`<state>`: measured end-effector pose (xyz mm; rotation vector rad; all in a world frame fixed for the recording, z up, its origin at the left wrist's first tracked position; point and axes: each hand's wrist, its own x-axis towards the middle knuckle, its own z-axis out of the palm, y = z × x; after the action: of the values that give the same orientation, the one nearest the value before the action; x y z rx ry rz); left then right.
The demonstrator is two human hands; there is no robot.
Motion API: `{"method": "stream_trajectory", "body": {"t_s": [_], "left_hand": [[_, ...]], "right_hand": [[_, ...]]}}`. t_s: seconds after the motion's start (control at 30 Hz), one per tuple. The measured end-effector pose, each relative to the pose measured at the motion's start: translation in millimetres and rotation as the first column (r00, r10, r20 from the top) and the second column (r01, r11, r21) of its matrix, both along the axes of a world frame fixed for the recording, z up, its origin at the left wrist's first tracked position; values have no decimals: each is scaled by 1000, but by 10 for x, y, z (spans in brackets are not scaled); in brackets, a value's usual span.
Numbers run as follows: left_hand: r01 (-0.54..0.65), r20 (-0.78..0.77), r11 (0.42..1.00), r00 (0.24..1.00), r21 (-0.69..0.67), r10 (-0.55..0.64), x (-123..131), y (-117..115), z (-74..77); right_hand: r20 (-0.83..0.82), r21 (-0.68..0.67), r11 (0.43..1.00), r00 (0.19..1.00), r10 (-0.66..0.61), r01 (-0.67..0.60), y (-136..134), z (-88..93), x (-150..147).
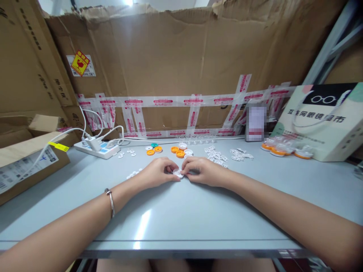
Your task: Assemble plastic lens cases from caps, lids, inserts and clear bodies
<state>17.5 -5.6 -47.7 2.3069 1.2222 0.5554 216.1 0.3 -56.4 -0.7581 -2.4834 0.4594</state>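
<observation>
One cardboard box (31, 162), contents hidden, left hand (159, 172) was closed on a white round piece (178, 173) centred over the table (181, 215), its right edge pinched by right hand (201, 171), orange-based pieces (278, 152) were grouped before a paper bag (317, 130), contents hidden.

Behind the disc (177, 173), a power strip (101, 151) lies left, a bag (314, 130) right (phone (256, 122) beside it)

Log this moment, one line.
left hand: holding white round part | right hand: holding same part | beyond hands: orange round pieces | back left: power strip
</observation>
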Motion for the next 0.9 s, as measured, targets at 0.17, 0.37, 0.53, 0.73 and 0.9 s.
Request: {"method": "stream_trajectory", "body": {"t_s": [0.17,0.37,0.53,0.73,0.9], "left_hand": [[-8,9,1000,1000,-17,8,-2,-9,4],[-13,51,998,999,-59,16,-17,-1,-11],[-6,112,993,993,-120,20,-5,-11,-18],[4,113,987,994,-158,14,-5,-24,-11],[-23,94,987,995,-158,39,-14,-23,-3]], "right_hand": [[-20,-90,995,999,-38,36,7,-6,4],[-93,-263,964,993,-67,40,17,50,28],[-102,-432,898,985,-139,82,33,99,86],[-48,-463,882,991,-126,89,14,112,85],[-51,-456,884,988,-143,104,9,97,65]]}}
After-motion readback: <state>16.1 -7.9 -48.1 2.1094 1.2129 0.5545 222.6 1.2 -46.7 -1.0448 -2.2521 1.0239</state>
